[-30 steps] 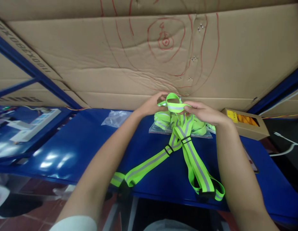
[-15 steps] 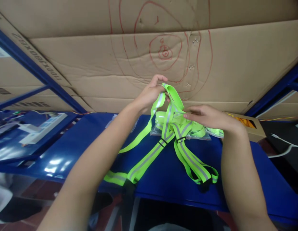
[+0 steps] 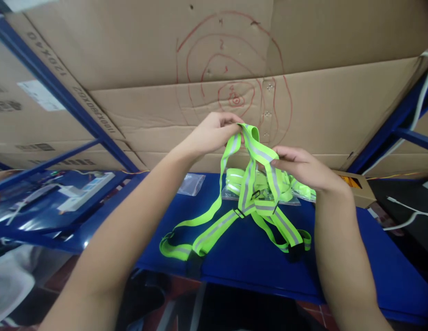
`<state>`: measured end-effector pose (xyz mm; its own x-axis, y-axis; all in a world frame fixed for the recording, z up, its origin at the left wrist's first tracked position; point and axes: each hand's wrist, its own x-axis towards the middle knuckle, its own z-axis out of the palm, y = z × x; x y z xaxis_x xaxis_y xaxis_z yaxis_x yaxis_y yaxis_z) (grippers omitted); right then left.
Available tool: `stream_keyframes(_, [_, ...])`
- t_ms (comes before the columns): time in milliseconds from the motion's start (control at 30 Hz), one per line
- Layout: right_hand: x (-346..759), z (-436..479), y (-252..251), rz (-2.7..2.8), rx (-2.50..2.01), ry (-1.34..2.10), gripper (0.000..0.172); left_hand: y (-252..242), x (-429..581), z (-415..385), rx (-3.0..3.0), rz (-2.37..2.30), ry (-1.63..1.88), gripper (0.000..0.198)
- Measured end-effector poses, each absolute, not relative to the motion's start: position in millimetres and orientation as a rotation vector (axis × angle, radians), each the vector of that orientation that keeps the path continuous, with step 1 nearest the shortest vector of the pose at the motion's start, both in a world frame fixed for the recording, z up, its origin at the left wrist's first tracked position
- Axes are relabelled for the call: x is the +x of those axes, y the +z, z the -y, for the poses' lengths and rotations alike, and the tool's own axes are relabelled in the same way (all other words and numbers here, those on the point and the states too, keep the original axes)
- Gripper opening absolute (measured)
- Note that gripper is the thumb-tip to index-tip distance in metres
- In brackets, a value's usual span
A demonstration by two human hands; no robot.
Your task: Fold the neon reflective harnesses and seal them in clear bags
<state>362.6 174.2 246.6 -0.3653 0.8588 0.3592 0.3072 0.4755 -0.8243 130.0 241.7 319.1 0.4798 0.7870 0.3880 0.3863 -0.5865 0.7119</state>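
Observation:
A neon-green reflective harness [image 3: 214,233] with grey stripes and black buckles hangs partly lifted, its lower straps lying on the blue shelf [image 3: 241,257]. My left hand [image 3: 221,130] pinches the top of its straps, fingers closed. Lower and to the right, my right hand [image 3: 295,163] grips another strap between thumb and fingers. Between the hands the band forms a loop. Behind the harness lie more rolled green reflective straps [image 3: 234,177] in clear plastic bags, partly covered by the lifted straps.
Cardboard [image 3: 141,110] with red hand-drawn rings stands behind the shelf. An empty-looking clear bag [image 3: 192,184] lies left of the straps. A white power strip [image 3: 86,193] is at the left, a cardboard box [image 3: 361,188] at the right. Blue posts [image 3: 72,108] flank the space.
My right hand has taken hold of a strap and lifted it, forming a loop. My left hand now grips the strap tops more closely. The view has tilted slightly upward.

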Motion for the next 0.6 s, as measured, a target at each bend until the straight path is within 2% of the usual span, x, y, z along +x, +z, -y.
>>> stream_keyframes(133, [355,-173,250,1.861,-0.887,0.909,0.010,323,129,-239,2.223,-0.985,0.947,0.020])
stream_keyframes(300, [345,-166,253,1.770,-0.884,0.924,0.010,329,129,-235,1.965,-0.947,0.930,0.023])
stream_keyframes(500, [334,-164,257,1.609,-0.833,0.931,0.036,345,120,-223,1.638,-0.547,0.999,0.011])
stream_keyframes(600, [325,-168,268,1.651,-0.823,0.906,0.060,359,114,-216,1.584,-0.387,0.985,0.025])
